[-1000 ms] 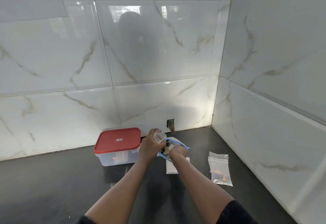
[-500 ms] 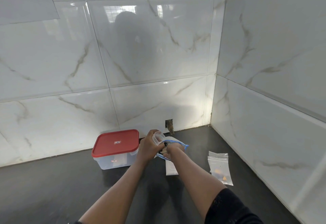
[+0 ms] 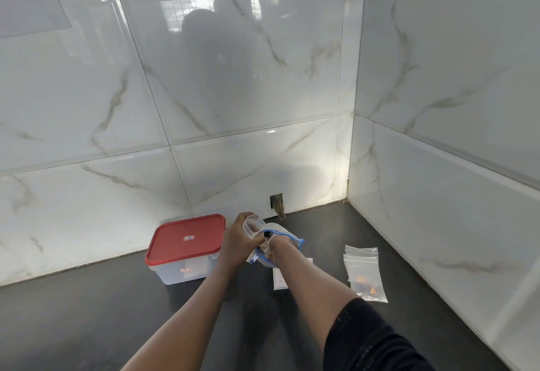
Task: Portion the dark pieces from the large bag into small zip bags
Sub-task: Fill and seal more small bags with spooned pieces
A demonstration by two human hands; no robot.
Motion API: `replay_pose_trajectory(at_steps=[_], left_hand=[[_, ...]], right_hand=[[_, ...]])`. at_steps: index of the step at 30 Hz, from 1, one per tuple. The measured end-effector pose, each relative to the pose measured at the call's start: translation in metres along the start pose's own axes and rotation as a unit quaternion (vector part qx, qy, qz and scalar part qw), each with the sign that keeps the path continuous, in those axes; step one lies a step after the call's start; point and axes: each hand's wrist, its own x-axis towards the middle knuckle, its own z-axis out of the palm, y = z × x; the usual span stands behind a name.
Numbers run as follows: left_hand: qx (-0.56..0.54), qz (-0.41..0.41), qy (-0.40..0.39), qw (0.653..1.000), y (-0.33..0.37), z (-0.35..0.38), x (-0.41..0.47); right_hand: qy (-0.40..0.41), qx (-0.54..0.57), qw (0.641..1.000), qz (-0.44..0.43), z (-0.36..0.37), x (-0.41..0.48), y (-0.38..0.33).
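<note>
Two hands meet at the large bag [image 3: 292, 237], a clear pouch with a blue zip rim, low over the dark desk [image 3: 102, 321] near the foot of the back wall [image 3: 87, 93]. The right hand [image 3: 277, 249] reaches into the bag's open mouth from the near side. The rim hides most of its fingers, but they seem to be pinching a dark piece [image 3: 266, 234] right at the opening. The left hand [image 3: 239, 239] has its fingers curled round a small bag [image 3: 252, 223], clear and held with its open top upward, touching the left side of the large bag.

Under the right forearm a flat pale bag [image 3: 279, 278] lies on the desk, partly covered by the arm. Just left of the left hand stands a clear box [image 3: 181, 271] with its red lid [image 3: 187, 239] closed.

To the right, well apart from the hands, a few clear zip bags [image 3: 362, 262] lie flat and overlapping. The nearest one holds some orange bits [image 3: 365, 281].

Behind the hands, a small rough hole [image 3: 277, 204] shows in the white marbled tile where the wall meets the desk. A black sleeve [image 3: 374, 338] covers the right upper arm, and both forearms are bare. A dim reflection [image 3: 210, 58] of the person shows in the glossy tile above.
</note>
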Motion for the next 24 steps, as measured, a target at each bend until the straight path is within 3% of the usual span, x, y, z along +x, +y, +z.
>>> replay_pose_trajectory(at_steps=[1, 4, 12, 24], left_hand=[[0.0, -0.002, 0.003, 1.0, 0.0, 0.001, 0.0], [-0.005, -0.007, 0.011, 1.0, -0.002, 0.0, 0.001], [0.003, -0.033, 0.031, 0.999, -0.005, 0.003, 0.002], [-0.002, -0.034, 0.048, 0.998, 0.017, 0.01, -0.006]], right_hand=[[0.028, 0.041, 0.999, 0.011, -0.012, -0.013, -0.007], [-0.009, 0.111, 0.994, 0.022, -0.01, -0.021, -0.013], [0.014, 0.148, 0.987, -0.053, -0.02, -0.065, -0.016], [-0.005, 0.023, 0.991, -0.129, -0.052, -0.083, -0.02]])
